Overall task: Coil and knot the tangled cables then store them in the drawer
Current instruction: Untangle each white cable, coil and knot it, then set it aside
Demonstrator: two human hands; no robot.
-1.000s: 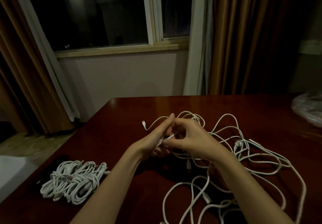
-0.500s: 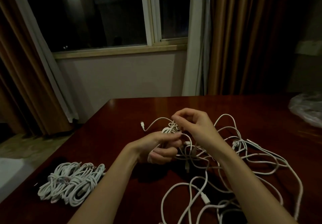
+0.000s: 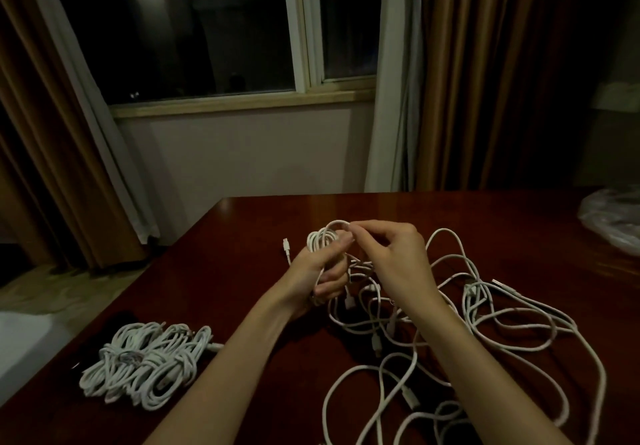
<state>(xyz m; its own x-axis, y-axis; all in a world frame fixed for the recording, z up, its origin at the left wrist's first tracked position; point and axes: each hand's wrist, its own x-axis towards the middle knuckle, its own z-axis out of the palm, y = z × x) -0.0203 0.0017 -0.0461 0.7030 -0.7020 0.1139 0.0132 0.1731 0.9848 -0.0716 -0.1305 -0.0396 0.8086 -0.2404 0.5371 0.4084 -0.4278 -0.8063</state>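
The lower half of the frame is filled by a dark red wooden table (image 3: 242,236). Across its lower right, the tangled white cables (image 3: 502,333) are spread in loose loops, while a pile of already coiled cables (image 3: 145,365) is laid at the lower left. At the far right edge a clear plastic bag (image 3: 613,223) is seen. At centre, the left hand (image 3: 322,271) is clenched around a small coil of cable (image 3: 323,238), its free plug (image 3: 286,245) sticking out to the left. The right hand (image 3: 391,254) is pinching the strand at the top of the coil. Compared with half a second ago, a fuller bundle of loops is now gathered on the left hand, so coiling of this cable is judged well under way; knotting remains undone. No drawer is visible.
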